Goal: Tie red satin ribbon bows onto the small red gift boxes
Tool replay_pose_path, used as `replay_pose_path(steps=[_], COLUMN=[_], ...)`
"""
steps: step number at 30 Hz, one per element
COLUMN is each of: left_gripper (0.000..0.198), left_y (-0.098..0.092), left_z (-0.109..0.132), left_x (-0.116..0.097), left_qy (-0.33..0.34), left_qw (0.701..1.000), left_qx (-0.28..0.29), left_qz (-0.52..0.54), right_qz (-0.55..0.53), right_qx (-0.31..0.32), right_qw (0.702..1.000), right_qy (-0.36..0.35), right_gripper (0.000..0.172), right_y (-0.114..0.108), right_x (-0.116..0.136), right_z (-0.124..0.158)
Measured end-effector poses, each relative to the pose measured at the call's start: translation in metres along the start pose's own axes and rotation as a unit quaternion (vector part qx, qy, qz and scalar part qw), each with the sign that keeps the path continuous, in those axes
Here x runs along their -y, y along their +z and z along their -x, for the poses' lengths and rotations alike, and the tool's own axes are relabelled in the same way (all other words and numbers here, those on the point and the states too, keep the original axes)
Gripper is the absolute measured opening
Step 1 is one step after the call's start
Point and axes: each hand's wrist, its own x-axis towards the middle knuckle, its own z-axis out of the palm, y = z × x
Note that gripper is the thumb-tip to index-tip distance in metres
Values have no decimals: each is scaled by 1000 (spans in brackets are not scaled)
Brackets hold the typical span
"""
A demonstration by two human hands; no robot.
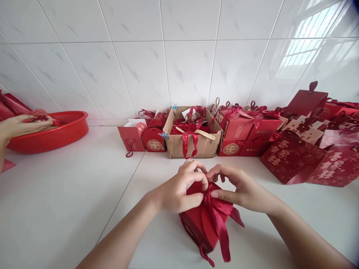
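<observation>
A red gift box stands on the white tabletop right in front of me, with a twisted red cord hanging at its near side. Dark red satin ribbon is tied in a bow on its top, and two tails drape toward me. My left hand pinches the bow from the left with bent fingers. From the right, my right hand has its thumb and fingertips closed on the ribbon by the knot. Fingers cover part of the bow.
Behind the box, a cardboard carton holds red ribbons. Finished-looking red boxes flank it, and patterned red gift bags stand at right. At far left, another person's hand holds something red over a red basin. A tiled wall bounds the back.
</observation>
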Motion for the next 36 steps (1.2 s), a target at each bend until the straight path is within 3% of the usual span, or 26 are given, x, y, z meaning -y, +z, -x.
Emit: replay_pose_path(steps=[5,8,14,21,27,36], left_gripper=[12,6,4,8,9,14], left_y=[-2,-3,-3,-4,-6,-7], left_z=[-1,-2,-3,-4,-4,-3], left_x=[2,3,5,4,7,4], left_qy=[4,13,-8,-32,-44,-7], left_qw=[999,998,995,993,997,997], left_qx=[-2,2,12,33,-30,-25], left_qz=[34,68,99,105,63,68], right_qz=[-14,-28,22,88,124,66], right_qx=[-26,-29,-17,44,76,12], right_qw=[999,996,987,981,975,986], right_qy=[-18,-78,-155,-166,-169,-150], right_gripper=[15,9,36,41,38,32], right_y=[3,5,7,4,4,5], right_x=[-2,-4,-7,-5,-2,-1], right_z=[1,2,5,6,5,6])
